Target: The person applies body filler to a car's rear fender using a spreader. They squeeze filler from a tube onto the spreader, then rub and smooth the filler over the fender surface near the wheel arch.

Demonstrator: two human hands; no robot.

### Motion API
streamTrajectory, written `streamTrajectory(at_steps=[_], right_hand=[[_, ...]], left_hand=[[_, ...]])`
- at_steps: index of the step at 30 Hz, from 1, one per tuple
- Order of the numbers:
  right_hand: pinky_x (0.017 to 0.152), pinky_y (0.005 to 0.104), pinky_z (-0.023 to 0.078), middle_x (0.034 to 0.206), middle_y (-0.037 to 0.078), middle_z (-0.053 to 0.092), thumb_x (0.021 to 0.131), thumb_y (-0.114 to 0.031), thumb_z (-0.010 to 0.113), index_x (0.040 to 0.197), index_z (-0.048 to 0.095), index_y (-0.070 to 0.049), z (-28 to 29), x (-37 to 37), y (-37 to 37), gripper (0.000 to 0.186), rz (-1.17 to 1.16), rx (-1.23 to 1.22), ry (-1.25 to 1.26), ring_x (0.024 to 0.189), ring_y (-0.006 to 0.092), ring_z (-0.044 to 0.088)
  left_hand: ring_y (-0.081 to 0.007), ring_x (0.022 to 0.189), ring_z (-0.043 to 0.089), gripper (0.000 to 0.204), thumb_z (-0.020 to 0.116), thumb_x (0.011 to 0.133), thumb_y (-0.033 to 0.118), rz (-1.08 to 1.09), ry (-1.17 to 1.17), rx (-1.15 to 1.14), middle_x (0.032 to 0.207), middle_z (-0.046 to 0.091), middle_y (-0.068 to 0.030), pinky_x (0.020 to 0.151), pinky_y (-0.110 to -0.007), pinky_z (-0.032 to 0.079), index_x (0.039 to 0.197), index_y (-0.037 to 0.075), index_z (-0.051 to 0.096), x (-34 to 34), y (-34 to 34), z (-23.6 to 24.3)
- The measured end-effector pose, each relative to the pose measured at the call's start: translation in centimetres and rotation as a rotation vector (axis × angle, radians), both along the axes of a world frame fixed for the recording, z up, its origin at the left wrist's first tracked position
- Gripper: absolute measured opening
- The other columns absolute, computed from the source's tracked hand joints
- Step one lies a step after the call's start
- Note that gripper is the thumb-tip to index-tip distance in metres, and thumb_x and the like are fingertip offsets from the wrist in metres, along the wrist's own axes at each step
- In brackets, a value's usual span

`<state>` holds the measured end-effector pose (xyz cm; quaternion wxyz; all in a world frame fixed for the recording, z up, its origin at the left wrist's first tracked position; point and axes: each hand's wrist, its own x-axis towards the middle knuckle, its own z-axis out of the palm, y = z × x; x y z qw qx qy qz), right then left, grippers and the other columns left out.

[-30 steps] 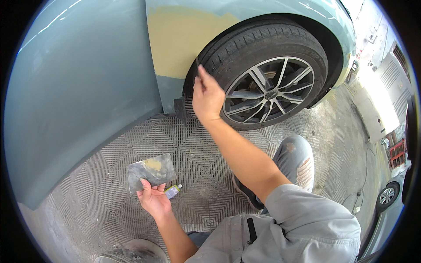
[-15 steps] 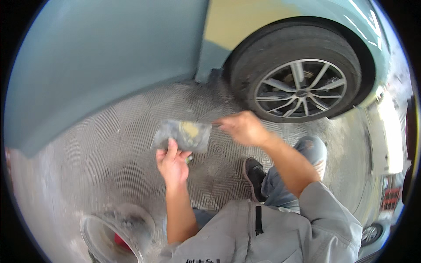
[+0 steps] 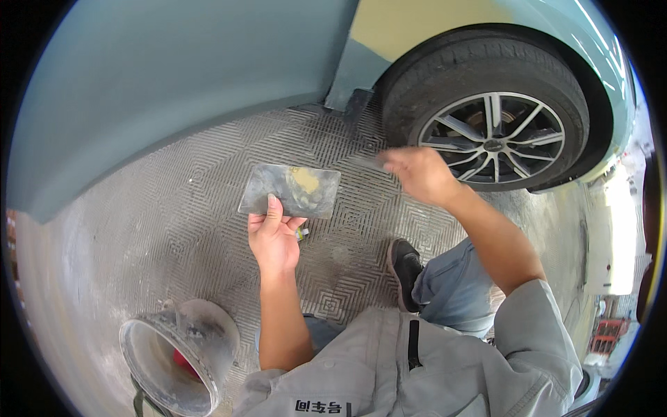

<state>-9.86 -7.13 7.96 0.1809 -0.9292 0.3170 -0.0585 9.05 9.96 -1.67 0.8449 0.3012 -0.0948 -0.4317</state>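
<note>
My left hand (image 3: pixel 273 240) grips a grey, smeared rectangular mixing board (image 3: pixel 264 184) by its near edge, thumb on top. A patch of yellowish putty (image 3: pixel 304 182) lies on the board's right half. Just beside those fingers is a small yellow-green and white thing (image 3: pixel 302 233); whether they hold it is unclear. To the right of the board, near the tyre, my right hand (image 3: pixel 424 174) is closed around a thin tool (image 3: pixel 374 162), smeared by motion, its shape hard to make out. The tool is apart from the board.
A blue-green car door (image 3: pixel 174 69) and a fender with a yellowish patch (image 3: pixel 417 28) stand ahead. The wheel (image 3: pixel 493 142) is at the right. A dirty bucket (image 3: pixel 132 340) with something red inside stands lower left. My shoe (image 3: pixel 404 274) rests on the patterned floor (image 3: pixel 194 243).
The board and my left hand have shifted slightly up in the picture. My right hand has moved up and right, away from the board's right edge.
</note>
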Motion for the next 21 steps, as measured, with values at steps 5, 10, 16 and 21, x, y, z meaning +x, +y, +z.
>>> streamTrajectory(at_steps=[5, 10, 16, 21], right_hand=[[0.058, 0.0228, 0.041, 0.076, -0.004, 0.061, 0.092, -0.012, 0.056, 0.089, 0.062, 0.0, -0.3, -3.2, -0.4, 0.014, -0.32, 0.742, -0.801, 0.067, 0.0041, 0.047], [0.063, 0.0305, 0.05, 0.092, 0.006, 0.067, 0.087, -0.007, 0.055, 0.105, 0.064, -0.007, 0.0, -8.9, 0.8, 0.02, -0.128, -0.023, -0.147, 0.074, 0.0186, 0.062], [0.076, 0.0364, 0.053, 0.101, 0.011, 0.067, 0.089, -0.016, 0.055, 0.116, 0.059, -0.009, 3.1, -15.5, -0.2, 0.028, -0.591, -0.048, 0.13, 0.087, 0.0251, 0.065], [0.082, 0.0309, 0.05, 0.101, 0.01, 0.063, 0.091, -0.022, 0.06, 0.118, 0.055, 0.003, 1.1, -16.1, 2.0, 0.037, -0.681, 1.137, -0.572, 0.091, 0.0161, 0.059]], left_hand=[[-0.0209, 0.083, 0.067, 0.02, 0.055, 0.092, 0.013, -0.308, 0.023, 0.151, 0.102, 0.065, -0.0094, 0.063, -0.035, 0.06, 0.111, 0.006, 0.056, -4.5, -4.3, -0.6], [-0.0201, 0.08, 0.067, 0.021, 0.055, 0.092, 0.013, -0.441, 0.021, 0.125, 0.1, 0.064, -0.0094, 0.061, -0.034, 0.06, 0.111, 0.004, 0.055, -8.7, -8.6, -0.9], [-0.02, 0.085, 0.066, 0.02, 0.056, 0.092, 0.014, -0.505, 0.101, -0.006, 0.102, 0.065, -0.0099, 0.069, -0.033, 0.059, 0.109, 0.004, 0.056, -10.1, -10.4, -0.7], [-0.019, 0.086, 0.066, 0.019, 0.055, 0.093, 0.014, -0.556, -0.21, -0.082, 0.101, 0.066, -0.0094, 0.073, -0.031, 0.057, 0.107, 0.001, 0.058, -12.1, -9.3, -0.5]])
